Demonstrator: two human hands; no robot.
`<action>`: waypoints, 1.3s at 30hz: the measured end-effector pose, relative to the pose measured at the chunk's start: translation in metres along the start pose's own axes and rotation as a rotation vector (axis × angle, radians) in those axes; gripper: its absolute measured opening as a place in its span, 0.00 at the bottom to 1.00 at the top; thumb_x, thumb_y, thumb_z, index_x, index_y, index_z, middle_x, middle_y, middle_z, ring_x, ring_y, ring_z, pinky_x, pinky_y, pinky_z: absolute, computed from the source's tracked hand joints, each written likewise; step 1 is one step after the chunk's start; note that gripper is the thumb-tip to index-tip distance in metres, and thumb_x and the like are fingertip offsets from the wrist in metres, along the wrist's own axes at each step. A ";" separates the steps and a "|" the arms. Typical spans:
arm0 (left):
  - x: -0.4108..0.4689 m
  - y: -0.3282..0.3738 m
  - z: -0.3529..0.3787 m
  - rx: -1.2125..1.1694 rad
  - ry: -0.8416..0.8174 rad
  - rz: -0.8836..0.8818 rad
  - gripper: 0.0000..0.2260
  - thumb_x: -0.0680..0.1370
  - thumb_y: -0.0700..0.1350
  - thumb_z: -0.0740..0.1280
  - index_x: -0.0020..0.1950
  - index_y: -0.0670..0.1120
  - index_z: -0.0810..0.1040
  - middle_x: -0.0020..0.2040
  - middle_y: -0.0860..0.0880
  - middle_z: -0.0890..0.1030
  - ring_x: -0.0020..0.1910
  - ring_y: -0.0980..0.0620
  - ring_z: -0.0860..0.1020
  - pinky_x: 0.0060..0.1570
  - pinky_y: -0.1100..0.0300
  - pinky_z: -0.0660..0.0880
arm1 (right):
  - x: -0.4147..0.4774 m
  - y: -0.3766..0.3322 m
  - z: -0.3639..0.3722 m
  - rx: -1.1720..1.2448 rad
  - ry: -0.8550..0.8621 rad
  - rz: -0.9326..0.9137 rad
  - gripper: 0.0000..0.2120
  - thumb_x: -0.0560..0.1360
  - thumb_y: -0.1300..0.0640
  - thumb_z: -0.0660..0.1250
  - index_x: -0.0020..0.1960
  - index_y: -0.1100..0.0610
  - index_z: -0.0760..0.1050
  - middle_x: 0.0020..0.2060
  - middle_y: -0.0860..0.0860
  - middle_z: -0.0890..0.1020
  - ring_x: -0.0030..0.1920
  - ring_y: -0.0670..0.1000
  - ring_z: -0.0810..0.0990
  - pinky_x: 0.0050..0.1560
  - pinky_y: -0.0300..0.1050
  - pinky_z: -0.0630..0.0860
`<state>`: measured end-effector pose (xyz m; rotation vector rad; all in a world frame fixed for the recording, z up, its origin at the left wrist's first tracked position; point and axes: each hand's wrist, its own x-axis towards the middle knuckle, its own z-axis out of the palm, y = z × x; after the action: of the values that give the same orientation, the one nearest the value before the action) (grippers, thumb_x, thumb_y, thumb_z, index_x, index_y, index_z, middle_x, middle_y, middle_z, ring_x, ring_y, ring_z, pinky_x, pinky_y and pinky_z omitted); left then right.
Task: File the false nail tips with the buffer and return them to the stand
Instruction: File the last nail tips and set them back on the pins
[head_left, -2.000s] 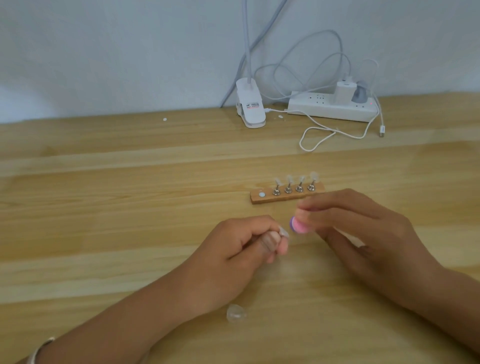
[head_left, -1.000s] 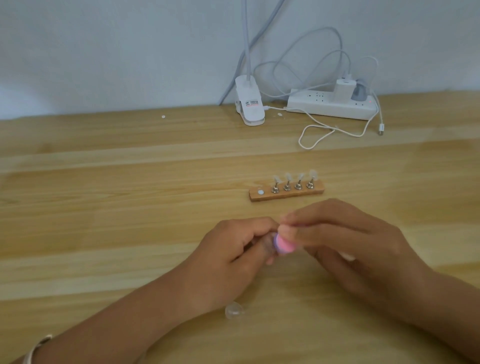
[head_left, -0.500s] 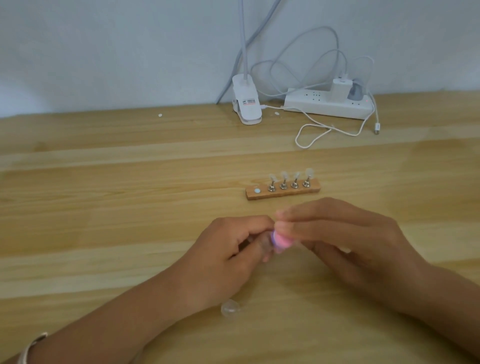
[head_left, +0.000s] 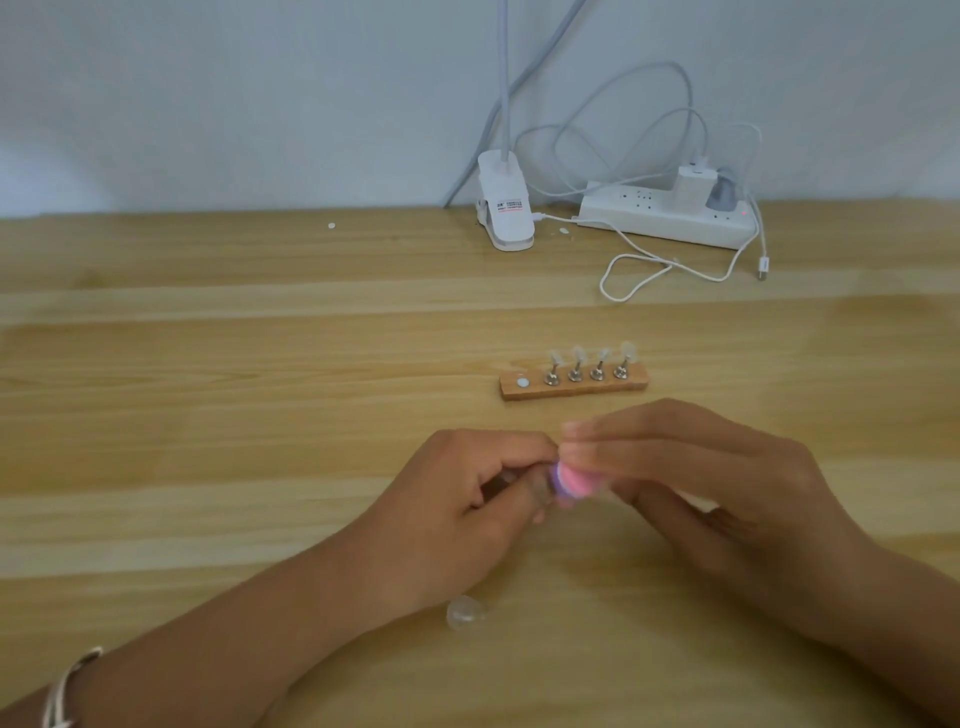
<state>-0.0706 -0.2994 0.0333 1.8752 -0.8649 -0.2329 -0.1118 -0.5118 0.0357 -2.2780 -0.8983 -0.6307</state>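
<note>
I'm watching the left hand (head_left: 467, 499) pinching 1 nail tip (head_left: 540, 486) while the right hand (head_left: 691, 483) is pinching the pink buffer (head_left: 730, 480) against it, so I'm guessing reseating on the stand (head_left: 574, 388) is coming next.

I see a pink buffer (head_left: 576, 480) with a thin purple edge, blurred. The stand (head_left: 574, 387) is mid-brown wood with silver holders carrying clear tips and one white dot near its left end. The table (head_left: 208, 395) is pale yellow wood, striped lengthwise. At its far edge, the lamp clip (head_left: 506, 210) and power strip (head_left: 667, 215) are white.
</note>
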 end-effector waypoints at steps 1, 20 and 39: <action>0.000 -0.001 0.000 0.002 0.006 -0.011 0.10 0.79 0.43 0.62 0.39 0.49 0.78 0.31 0.56 0.74 0.29 0.60 0.69 0.31 0.64 0.65 | 0.000 0.002 -0.002 -0.013 0.013 0.026 0.13 0.73 0.69 0.70 0.56 0.61 0.83 0.55 0.52 0.84 0.56 0.47 0.84 0.56 0.45 0.80; 0.001 -0.008 -0.001 -0.044 0.117 0.028 0.06 0.74 0.48 0.71 0.49 0.52 0.86 0.35 0.50 0.79 0.33 0.59 0.72 0.36 0.68 0.66 | -0.007 -0.008 0.005 -0.068 0.084 0.040 0.10 0.76 0.65 0.71 0.57 0.60 0.83 0.54 0.51 0.84 0.54 0.48 0.84 0.55 0.41 0.78; 0.000 -0.004 0.000 -0.027 0.224 0.012 0.05 0.71 0.43 0.75 0.46 0.49 0.87 0.37 0.53 0.81 0.33 0.62 0.74 0.33 0.71 0.66 | -0.006 -0.006 0.002 -0.120 0.103 0.078 0.10 0.74 0.64 0.72 0.54 0.59 0.85 0.52 0.49 0.85 0.52 0.47 0.84 0.53 0.43 0.79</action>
<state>-0.0682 -0.2986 0.0299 1.8295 -0.7160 -0.0252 -0.1196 -0.5099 0.0331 -2.3499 -0.7368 -0.7786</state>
